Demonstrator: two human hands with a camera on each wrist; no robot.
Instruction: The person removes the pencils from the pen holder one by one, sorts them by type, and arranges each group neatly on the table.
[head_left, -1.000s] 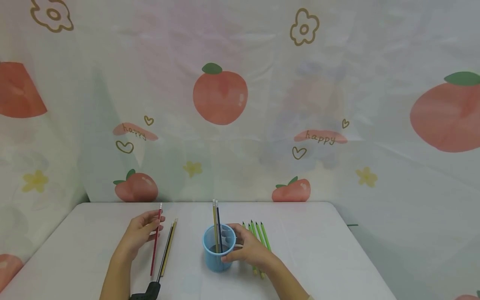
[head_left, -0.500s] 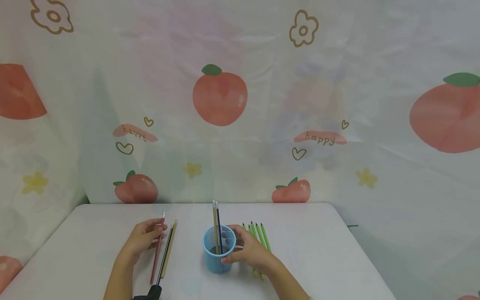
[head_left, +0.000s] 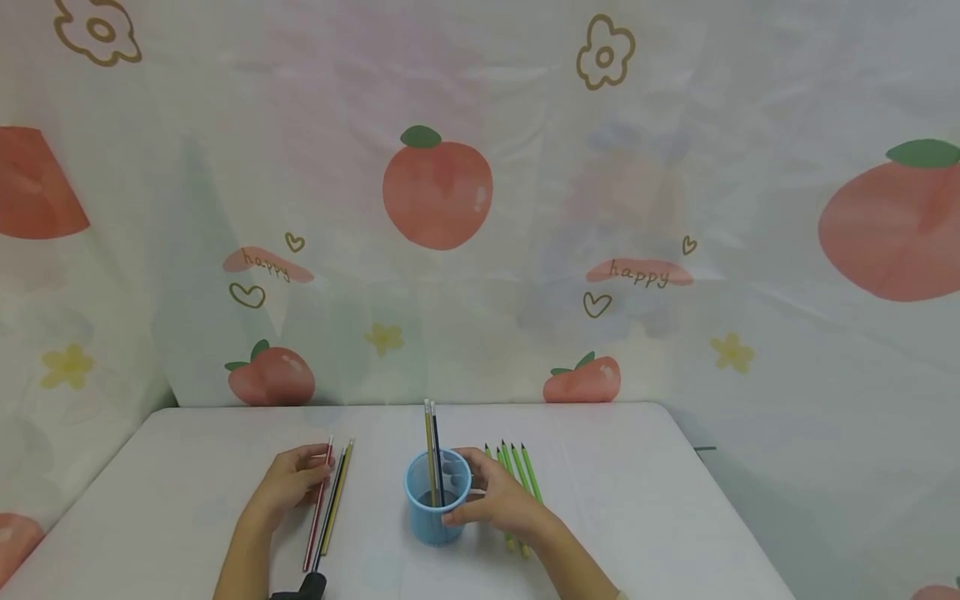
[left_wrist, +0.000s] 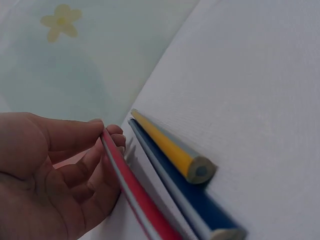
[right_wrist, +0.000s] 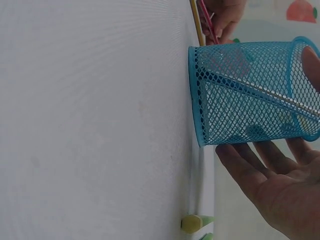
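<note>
My left hand [head_left: 288,483] pinches a red pencil [head_left: 317,517] near its far end, between thumb and fingers. Close by on its right lie a dark blue pencil [left_wrist: 165,182] and a yellow pencil [left_wrist: 167,150], side by side on the table. Whether the red pencil touches the table, I cannot tell. A light blue mesh pencil cup [right_wrist: 250,95] stands upright in the middle, with a yellow and a dark pencil [head_left: 438,450] leaning in it. Around the cup's right side curls my right hand [head_left: 502,504], thumb in front and fingers behind.
Several green pencils [head_left: 531,475] lie on the white table [head_left: 645,500] right of the cup, partly behind the right hand. A black object [head_left: 307,586] on the left wrist covers the near ends of the left pencils. A fruit-printed cloth [head_left: 480,333] hangs behind.
The left hand has moved right and nearer with the red pencil, which now lies closer alongside the dark blue one. The right hand and cup stay put.
</note>
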